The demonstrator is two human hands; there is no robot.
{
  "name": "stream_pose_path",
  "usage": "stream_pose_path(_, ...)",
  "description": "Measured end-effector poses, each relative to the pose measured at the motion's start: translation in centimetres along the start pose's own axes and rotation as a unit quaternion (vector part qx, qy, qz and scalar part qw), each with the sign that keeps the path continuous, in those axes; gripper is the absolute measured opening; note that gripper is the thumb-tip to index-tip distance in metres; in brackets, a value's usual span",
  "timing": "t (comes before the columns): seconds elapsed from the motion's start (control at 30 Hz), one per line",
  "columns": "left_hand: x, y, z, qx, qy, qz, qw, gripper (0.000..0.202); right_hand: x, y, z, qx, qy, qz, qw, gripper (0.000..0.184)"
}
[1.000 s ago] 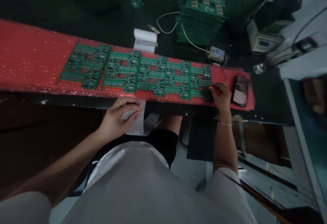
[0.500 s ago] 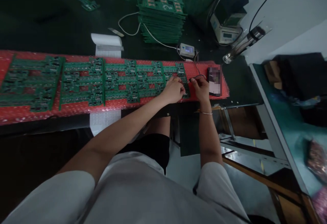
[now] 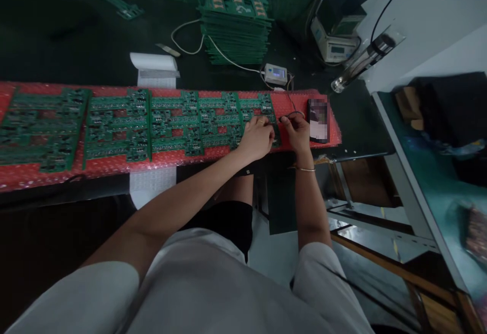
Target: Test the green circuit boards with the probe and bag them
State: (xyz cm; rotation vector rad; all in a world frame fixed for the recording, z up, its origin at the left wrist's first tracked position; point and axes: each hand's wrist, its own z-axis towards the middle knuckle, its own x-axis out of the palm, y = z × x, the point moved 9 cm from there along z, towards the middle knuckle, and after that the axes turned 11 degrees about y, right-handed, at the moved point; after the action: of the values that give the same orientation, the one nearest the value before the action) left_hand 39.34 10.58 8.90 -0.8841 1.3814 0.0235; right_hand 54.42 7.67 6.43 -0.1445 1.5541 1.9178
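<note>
Reaching across, your left hand (image 3: pixel 256 138) has come over the rightmost green circuit panel (image 3: pixel 251 103); a second ago it was well to the left, at the paper sheet (image 3: pixel 152 184) hanging off the tabletop (image 3: pixel 95 52). Your right hand (image 3: pixel 299 132) has gone from that panel's right end to just beyond its right edge, so your two hands are now near each other. Your right grip pinches a thin dark lead (image 3: pixel 298 112) between thumb and forefinger. Your left grip is curled over the panel, and you cannot tell from here whether its fingertips close on anything. The lead runs to a small white meter (image 3: pixel 276 74) beyond your right grip.

Beneath both hands, red bubble wrap (image 3: pixel 282 101) carries five panels in a row, four of them left of your left grip, and a phone (image 3: pixel 318 123) just right of your right grip. Farther right and beyond it leans a clear tube (image 3: pixel 361 62); something seems to be inside, though too dim to identify.
</note>
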Motion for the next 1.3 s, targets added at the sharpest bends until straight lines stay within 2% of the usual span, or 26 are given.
stream_pose_path(0.17, 1.0, -1.2, -2.3, 0.100, -0.017, 0.078, 0.992, 0.025, 0.0, -0.3, 0.1, 0.011, 0.007, 0.003, 1.000, 0.050)
stream_pose_path(0.23, 1.6, -1.4, -2.7, 0.122, -0.024, 0.113, 0.986, 0.025, -0.3, -0.1, 0.2, 0.013, 0.002, 0.009, 1.000, 0.051)
stream_pose_path(0.37, 2.1, -1.7, -2.5, 0.121, -0.045, 0.150, 0.980, 0.025, -0.2, 1.7, 0.7, 0.001, 0.020, 0.023, 1.000, 0.050)
stream_pose_path(0.47, 1.9, -2.0, -3.3, 0.112, -0.055, 0.158, 0.979, 0.026, 1.4, 3.9, 0.9, -0.021, 0.085, 0.016, 0.996, 0.043)
stream_pose_path(0.53, 1.6, -2.4, -5.2, 0.124, -0.065, 0.159, 0.977, 0.037, 2.8, 5.1, 0.9, -0.040, 0.132, 0.004, 0.990, 0.038)
stream_pose_path(0.6, 1.2, -2.6, -8.2, 0.148, -0.071, 0.152, 0.975, 0.048, 4.1, 5.8, 0.9, -0.054, 0.164, -0.009, 0.985, 0.035)
stream_pose_path(0.63, 1.1, -2.5, -9.8, 0.158, -0.071, 0.144, 0.974, 0.047, 4.6, 6.0, 0.9, -0.060, 0.175, -0.016, 0.983, 0.035)
stream_pose_path(0.73, 0.4, -0.7, -14.8, 0.155, -0.087, 0.120, 0.977, 0.033, 5.7, 6.2, 1.0, -0.073, 0.200, -0.039, 0.976, 0.034)
stream_pose_path(0.9, -1.5, 4.7, -21.1, 0.094, -0.156, 0.079, 0.980, 0.024, 6.2, 6.5, 1.1, -0.084, 0.215, -0.069, 0.971, 0.034)
stream_pose_path(1.0, -2.9, 7.7, -23.5, 0.051, -0.175, 0.060, 0.981, 0.023, 6.3, 6.9, 1.0, -0.089, 0.226, -0.073, 0.967, 0.034)
stream_pose_path(1.17, -5.6, 11.2, -26.6, -0.006, -0.227, 0.058, 0.972, 0.024, 6.4, 7.6, 0.8, -0.104, 0.235, -0.093, 0.962, 0.030)
stream_pose_path(1.3, -6.4, 13.9, -28.2, -0.050, -0.242, 0.034, 0.968, 0.023, 6.5, 6.9, 0.9, -0.097, 0.223, -0.104, 0.964, 0.031)
